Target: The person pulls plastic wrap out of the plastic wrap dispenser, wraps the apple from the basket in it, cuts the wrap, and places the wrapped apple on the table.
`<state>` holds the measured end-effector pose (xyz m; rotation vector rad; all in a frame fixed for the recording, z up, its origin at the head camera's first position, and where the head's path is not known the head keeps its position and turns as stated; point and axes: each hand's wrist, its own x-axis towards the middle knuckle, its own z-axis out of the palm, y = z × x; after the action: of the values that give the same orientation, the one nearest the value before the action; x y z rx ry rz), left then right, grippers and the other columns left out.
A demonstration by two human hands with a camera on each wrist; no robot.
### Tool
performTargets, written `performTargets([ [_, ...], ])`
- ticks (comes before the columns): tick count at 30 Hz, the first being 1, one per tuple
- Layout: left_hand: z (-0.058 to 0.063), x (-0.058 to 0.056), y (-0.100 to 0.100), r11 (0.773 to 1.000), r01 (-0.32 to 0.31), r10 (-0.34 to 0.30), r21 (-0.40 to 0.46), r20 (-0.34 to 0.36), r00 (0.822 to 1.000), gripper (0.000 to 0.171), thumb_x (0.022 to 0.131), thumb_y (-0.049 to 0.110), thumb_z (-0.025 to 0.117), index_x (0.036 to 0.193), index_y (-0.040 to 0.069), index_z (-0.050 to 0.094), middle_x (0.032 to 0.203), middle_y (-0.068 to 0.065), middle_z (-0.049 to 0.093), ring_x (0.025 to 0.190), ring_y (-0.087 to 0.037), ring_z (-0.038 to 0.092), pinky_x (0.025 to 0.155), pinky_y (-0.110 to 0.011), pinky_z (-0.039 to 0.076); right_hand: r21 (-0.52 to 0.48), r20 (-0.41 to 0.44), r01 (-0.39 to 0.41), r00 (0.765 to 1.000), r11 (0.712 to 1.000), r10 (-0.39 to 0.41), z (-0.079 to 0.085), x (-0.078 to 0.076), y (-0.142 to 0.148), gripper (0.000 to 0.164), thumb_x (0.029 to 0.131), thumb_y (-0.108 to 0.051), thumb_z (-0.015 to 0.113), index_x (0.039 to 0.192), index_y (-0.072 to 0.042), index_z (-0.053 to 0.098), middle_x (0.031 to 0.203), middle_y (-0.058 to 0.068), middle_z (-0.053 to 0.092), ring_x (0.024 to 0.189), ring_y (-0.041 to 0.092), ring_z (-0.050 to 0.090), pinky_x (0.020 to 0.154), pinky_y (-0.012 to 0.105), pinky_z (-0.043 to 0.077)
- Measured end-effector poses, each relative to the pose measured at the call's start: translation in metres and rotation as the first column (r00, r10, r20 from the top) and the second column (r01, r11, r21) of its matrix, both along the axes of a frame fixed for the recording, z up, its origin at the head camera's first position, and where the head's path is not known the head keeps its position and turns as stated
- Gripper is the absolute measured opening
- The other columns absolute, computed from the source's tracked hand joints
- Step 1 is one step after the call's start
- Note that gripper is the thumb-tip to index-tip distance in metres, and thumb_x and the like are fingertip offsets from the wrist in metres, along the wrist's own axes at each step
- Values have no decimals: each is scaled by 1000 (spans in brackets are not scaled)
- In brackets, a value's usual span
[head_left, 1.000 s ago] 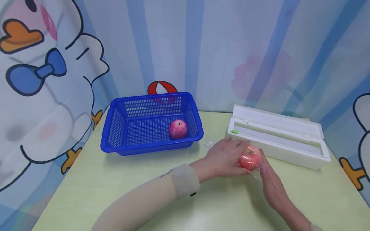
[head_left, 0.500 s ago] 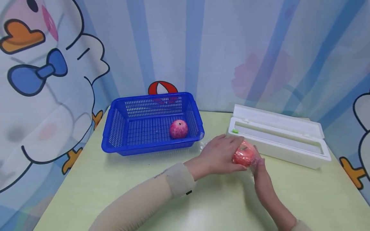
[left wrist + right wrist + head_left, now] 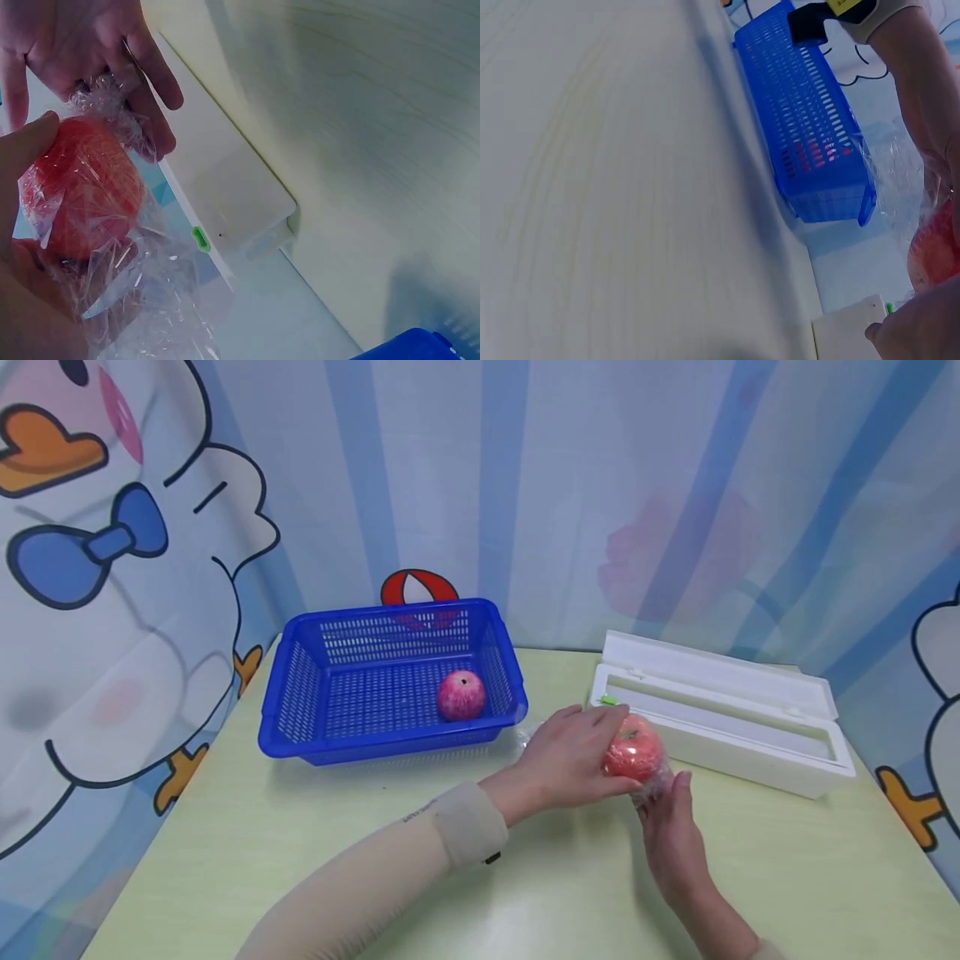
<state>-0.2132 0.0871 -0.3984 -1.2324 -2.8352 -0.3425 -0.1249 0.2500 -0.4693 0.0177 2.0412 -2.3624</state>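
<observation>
In the head view my left hand (image 3: 566,762) grips a red apple (image 3: 634,750) above the table, from its left side. Clear plastic wrap (image 3: 161,300) covers the fruit; a loose, crinkled length trails beneath it in the left wrist view. My right hand (image 3: 677,843) is just below and to the right of the apple. Its fingers look extended in the left wrist view, touching a bunched end of film (image 3: 109,105). Most of the left fingers are hidden behind the apple in the head view.
A blue plastic basket (image 3: 397,753) stands at the left with another red apple (image 3: 461,696) inside. At the right lies a long white wrap dispenser (image 3: 750,758), its lid raised and a green slider (image 3: 608,700) at its left end. A printed curtain (image 3: 562,510) hangs behind the table.
Both hands have shifted left with the wrapped apple. My right hand has come down from the apple's right side to below it, bringing the film's bunched end along.
</observation>
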Motion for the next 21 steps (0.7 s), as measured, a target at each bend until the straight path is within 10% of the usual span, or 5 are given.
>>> performTargets([
  [21, -4, 1, 5, 999, 5, -3, 41, -40, 999, 93, 95, 63, 72, 164, 12, 35, 155, -3, 57, 142, -16, 55, 124, -36, 36, -339, -106, -67, 994, 938, 33, 13, -3, -13, 87, 106, -69, -3, 171, -10, -11, 180, 12, -4, 166, 27, -4, 133, 36, 4],
])
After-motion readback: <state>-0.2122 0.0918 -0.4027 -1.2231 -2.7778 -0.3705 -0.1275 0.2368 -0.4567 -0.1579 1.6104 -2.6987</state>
